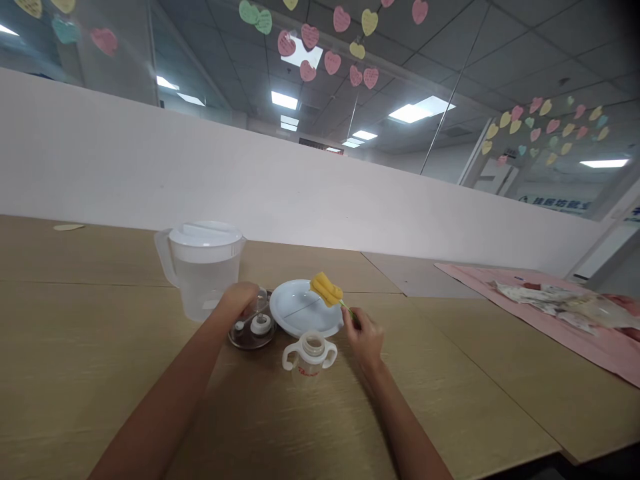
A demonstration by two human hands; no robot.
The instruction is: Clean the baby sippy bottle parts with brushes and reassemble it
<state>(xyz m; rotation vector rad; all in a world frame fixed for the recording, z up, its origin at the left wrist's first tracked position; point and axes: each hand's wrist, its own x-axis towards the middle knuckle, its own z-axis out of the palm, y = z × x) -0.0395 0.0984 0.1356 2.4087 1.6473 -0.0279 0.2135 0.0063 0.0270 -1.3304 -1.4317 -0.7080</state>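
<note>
The wood-grain table (475, 393) before us bears a lidded clear pitcher (207, 280), a shallow white basin (295, 303) and, just beside it, a round metal tray (246, 345). Our two-handled baby bottle (307, 363) stands open near the basin. Our right hand (367, 338) pinches a yellow sponge bottle brush (327, 289); we cannot tell whether our left hand (239, 298), over the tray, grips the clear cap (262, 300).

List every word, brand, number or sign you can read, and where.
"居坊就": blue sign, right; other characters unclear.
Bottle: red print, too blurred to read.
Heart notes: writing too small.
Dark sign: too small.
Edge sign: cut off, unclear.
</note>
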